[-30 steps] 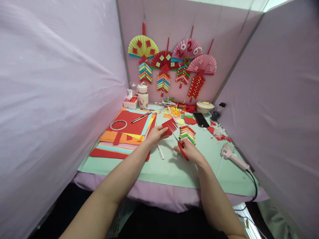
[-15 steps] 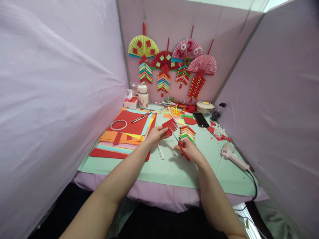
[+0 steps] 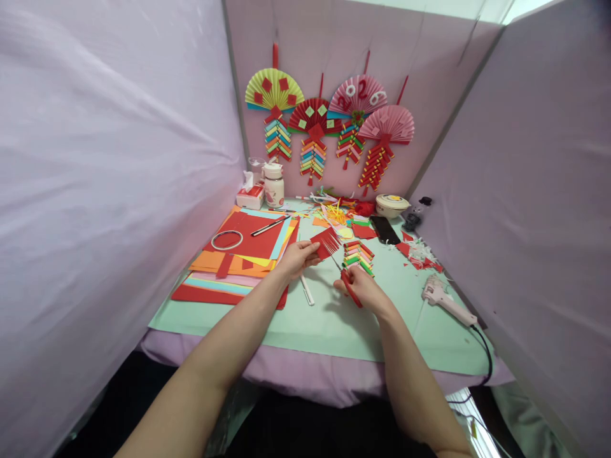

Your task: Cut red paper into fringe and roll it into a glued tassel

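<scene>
Pinched in my left hand (image 3: pixel 300 259) is a piece of red paper (image 3: pixel 323 244), its right side slit into a fringe of thin strips. My right hand (image 3: pixel 363 286) grips red-handled scissors (image 3: pixel 352 290), whose blades point up and left to the lower edge of that fringe. Just behind my right hand lies a chevron of rolled paper tubes (image 3: pixel 358 256) in red, orange, yellow and green. A white pen (image 3: pixel 307 291) rests on the table between my two hands.
Stacked coloured paper (image 3: pixel 252 242) lies at left, bearing a roll of tape (image 3: pixel 227 240) and a black pen (image 3: pixel 270 226). Behind are paper scraps (image 3: pixel 337 213), a phone (image 3: pixel 384 230) and a lidded bowl (image 3: pixel 392 205). A corded glue gun (image 3: pixel 449 301) lies at right.
Very little differs. Both hands stay in nearly the same place, with the scissors still at the fringed red paper; the whole view has shifted very slightly.
</scene>
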Demonstrator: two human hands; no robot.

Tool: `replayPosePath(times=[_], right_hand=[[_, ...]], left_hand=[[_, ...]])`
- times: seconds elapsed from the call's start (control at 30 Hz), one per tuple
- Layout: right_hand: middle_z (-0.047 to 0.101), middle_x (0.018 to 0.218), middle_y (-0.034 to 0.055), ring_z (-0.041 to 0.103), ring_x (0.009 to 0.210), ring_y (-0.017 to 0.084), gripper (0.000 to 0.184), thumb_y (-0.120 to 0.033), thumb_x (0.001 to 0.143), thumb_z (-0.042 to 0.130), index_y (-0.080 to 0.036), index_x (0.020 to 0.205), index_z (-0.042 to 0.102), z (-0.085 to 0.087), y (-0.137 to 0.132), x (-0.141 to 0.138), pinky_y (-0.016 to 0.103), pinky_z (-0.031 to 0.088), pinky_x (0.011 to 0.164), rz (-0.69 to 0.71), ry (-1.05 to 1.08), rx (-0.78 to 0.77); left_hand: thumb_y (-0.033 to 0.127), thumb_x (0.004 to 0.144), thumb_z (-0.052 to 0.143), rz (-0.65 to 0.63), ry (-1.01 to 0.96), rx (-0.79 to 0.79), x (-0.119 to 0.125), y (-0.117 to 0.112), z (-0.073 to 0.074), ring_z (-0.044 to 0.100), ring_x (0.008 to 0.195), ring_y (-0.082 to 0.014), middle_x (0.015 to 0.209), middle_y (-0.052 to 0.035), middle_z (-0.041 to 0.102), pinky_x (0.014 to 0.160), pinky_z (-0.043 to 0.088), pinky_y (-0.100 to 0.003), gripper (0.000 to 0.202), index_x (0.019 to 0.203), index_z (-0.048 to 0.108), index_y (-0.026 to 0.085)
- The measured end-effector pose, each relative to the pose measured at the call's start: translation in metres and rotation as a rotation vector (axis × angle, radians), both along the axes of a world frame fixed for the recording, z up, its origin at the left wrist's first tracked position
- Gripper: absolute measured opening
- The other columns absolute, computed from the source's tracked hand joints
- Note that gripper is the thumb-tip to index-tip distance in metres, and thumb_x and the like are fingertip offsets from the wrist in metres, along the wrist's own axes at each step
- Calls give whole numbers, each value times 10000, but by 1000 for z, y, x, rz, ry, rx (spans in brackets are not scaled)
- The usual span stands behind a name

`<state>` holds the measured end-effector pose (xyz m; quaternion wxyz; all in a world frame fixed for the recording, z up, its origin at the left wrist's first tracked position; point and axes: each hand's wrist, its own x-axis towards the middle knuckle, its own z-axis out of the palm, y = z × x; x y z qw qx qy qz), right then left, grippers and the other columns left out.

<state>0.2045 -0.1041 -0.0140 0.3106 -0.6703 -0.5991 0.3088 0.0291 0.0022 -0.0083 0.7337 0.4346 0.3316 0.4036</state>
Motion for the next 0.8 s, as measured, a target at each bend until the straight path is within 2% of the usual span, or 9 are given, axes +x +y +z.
replayPosePath(times=[0.13,0.23,0.57,0.8], right_hand=[[515,595,-25,424,542,113,341,-478,686,658,-197,689,465,0,-1,0,229,302,491,8,-1,1],[532,607,-22,448,557,120,350,-503,697,648,-196,709,480,-1,0,1,228,306,497,7,-9,-2],[567,587,-19,502,561,134,389,-552,692,646,-205,688,471,2,2,3,225,320,506,-21,-70,-35],[585,616,-12,508,563,129,341,-501,715,635,-198,723,478,-6,3,3,222,319,494,13,0,-6]], left_hand=[[272,754,732,-60,-9,-12,1,-5,3,672,709,-116,849,-82,719,711,541,-232,196,813,646,107],[262,775,713,-82,-16,-17,1,-6,3,675,720,-117,830,-79,720,708,539,-221,172,815,651,107],[256,764,721,-76,-26,-30,1,-5,3,676,721,-123,817,-77,721,738,541,-238,175,795,639,105],[247,784,702,-90,-33,-30,0,-5,3,672,692,-120,789,-75,719,725,540,-237,159,803,644,100]])
